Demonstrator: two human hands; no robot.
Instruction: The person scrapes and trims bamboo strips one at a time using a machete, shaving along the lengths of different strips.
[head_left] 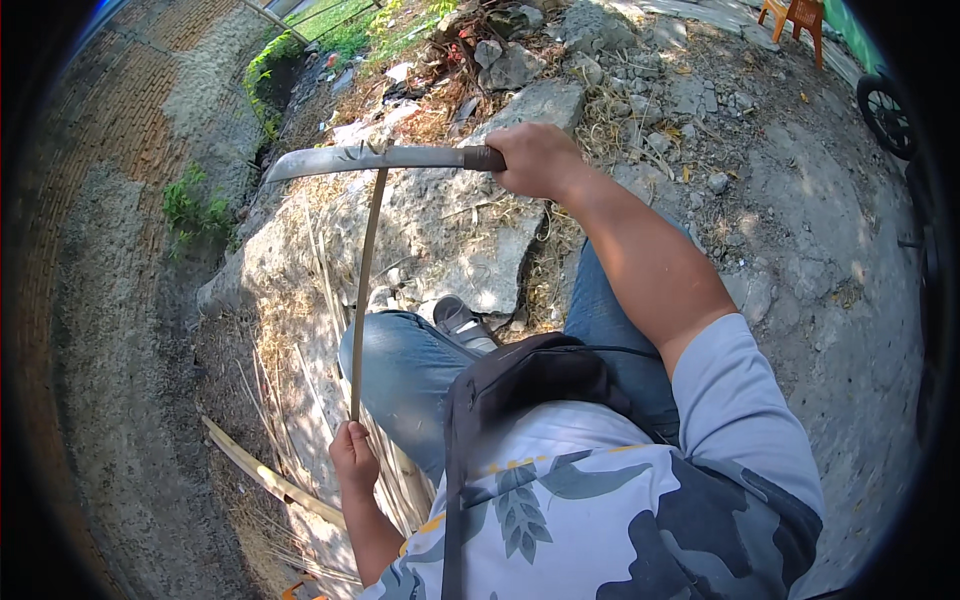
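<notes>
Your right fingers (518,158) clasp the machete (420,157), left fingers (350,448) pinch the strip (364,295); steady, light strokes serve best.

Decent open pocket over the concrete slab (490,268), boxed in by the machete (360,158) across the far side, the thin strip (366,280) on the left and the right hand (535,160) with its forearm on the right, so a hand could slip through above the slab's right edge. Closer in, the left knee (400,350) and dark waist bag (530,385) kinda plug it. Left of the strip there's room too, but loose strips (275,478) clutter the ground and the brick wall (150,85) blocks beyond.
</notes>
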